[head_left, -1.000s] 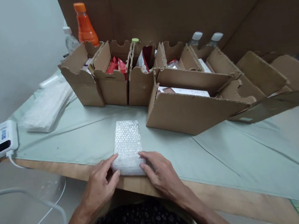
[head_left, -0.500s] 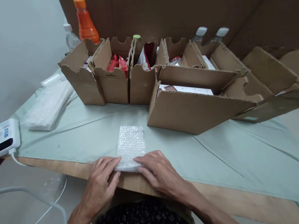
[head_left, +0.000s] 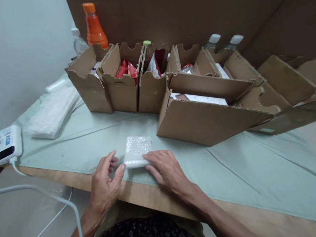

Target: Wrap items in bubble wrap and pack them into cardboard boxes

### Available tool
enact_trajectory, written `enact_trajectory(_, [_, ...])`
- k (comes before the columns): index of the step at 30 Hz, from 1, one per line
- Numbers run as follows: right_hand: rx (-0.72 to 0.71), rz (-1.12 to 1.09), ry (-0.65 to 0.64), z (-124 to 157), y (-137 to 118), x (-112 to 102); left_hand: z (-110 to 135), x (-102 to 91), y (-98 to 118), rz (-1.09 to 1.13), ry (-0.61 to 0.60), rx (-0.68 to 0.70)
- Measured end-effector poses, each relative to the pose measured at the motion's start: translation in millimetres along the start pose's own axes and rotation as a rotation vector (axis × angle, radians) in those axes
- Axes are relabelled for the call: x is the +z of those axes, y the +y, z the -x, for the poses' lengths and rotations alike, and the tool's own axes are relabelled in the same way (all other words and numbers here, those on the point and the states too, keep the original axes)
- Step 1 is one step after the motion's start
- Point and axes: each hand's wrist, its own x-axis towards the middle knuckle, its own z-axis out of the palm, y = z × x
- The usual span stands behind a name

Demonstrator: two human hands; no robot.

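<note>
A small folded piece of bubble wrap (head_left: 135, 148) lies on the pale green tablecloth, close to the table's front edge. My right hand (head_left: 163, 170) grips its near right corner, fingers on top and the thumb at the front edge. At the left side, my left hand (head_left: 106, 179) is open, with thumb and fingers apart. Its thumb tip is at the wrap's near left corner; whether it touches I cannot tell. Anything inside the wrap is too unclear to make out.
Cardboard bins (head_left: 122, 94) holding packets stand in a row behind, with a larger tilted bin (head_left: 207, 120) at right. Flat bubble-wrap sheets (head_left: 50, 112) lie left, near a white device (head_left: 7, 143) with a cable. An orange bottle (head_left: 95, 32) stands behind the bins.
The bubble wrap has become shorter, its near part folded away from me. My left hand has let go and opened; my right hand has moved slightly forward with the wrap.
</note>
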Motion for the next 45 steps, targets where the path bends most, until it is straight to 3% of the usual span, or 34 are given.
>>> enact_trajectory(3, [0.174, -0.245, 0.093, 5.7, -9.1, -3.1, 18.2, 5.7, 9.7, 0.38, -0.068, -0.228])
enact_trajectory(5, [0.284, -0.44, 0.08, 13.9, -20.2, -4.1, 25.1, 16.1, 17.8, 0.603, -0.167, -0.33])
enact_trajectory(7, [0.338, -0.564, 0.038, 23.3, -28.1, -5.5, 26.9, 26.9, 25.5, 0.737, -0.211, -0.397])
enact_trajectory(9, [0.333, -0.532, 0.065, 32.1, -28.2, -10.4, 26.1, 33.2, 32.0, 0.771, -0.194, -0.416])
enact_trajectory(12, [0.332, -0.45, 0.169, 40.5, -17.5, -27.0, 25.8, 32.1, 40.8, 0.694, -0.249, -0.363])
enact_trajectory(16, [0.333, -0.649, 0.021, 42.0, -11.2, -51.9, 32.9, 29.4, 48.3, 0.54, -0.449, -0.232])
enact_trajectory(20, [0.349, -0.663, -0.033, 43.2, -16.8, -59.2, 40.2, 42.5, 41.4, 0.415, -0.472, -0.116])
enact_trajectory(23, [0.353, -0.546, -0.046, 50.2, -13.5, -68.9, 36.6, 52.4, 39.3, 0.329, -0.512, 0.011])
enact_trajectory(25, [0.333, -0.416, -0.035, 57.8, -8.8, -89.5, 26.3, 53.9, 49.2, 0.235, -0.473, 0.166])
enact_trajectory(27, [0.286, -0.302, 0.05, 65.9, -4.0, -124.0, 8.2, 52.9, 69.1, 0.121, -0.336, 0.356])
enact_trajectory(29, [0.227, -0.173, 0.232, 71.0, 1.4, -167.9, -17.1, 53.6, 94.1, 0.01, -0.159, 0.545])
enact_trajectory(31, [0.201, 0.031, 0.499, 69.4, 9.0, -212.6, -45.6, 59.4, 116.7, -0.085, -0.001, 0.697])
enact_trajectory(33, [0.219, 0.276, 0.712, 58.6, 20.4, -249.0, -71.1, 69.6, 131.8, -0.162, 0.089, 0.769])
enact_trajectory(34, [0.237, 0.392, 0.755, 50.1, 27.5, -262.1, -81.0, 75.4, 136.1, -0.186, 0.102, 0.78])
enact_trajectory(37, [0.328, 0.669, 0.613, 19.5, 49.6, -278.0, -95.4, 90.4, 138.8, -0.164, 0.103, 0.776])
enact_trajectory(41, [0.495, 0.927, 0.243, -11.6, 62.8, -263.8, -90.9, 98.2, 134.3, -0.109, 0.117, 0.738])
enact_trajectory(45, [0.647, 0.973, -0.022, -23.3, 53.7, -256.2, -85.9, 100.5, 132.9, -0.095, 0.116, 0.732])
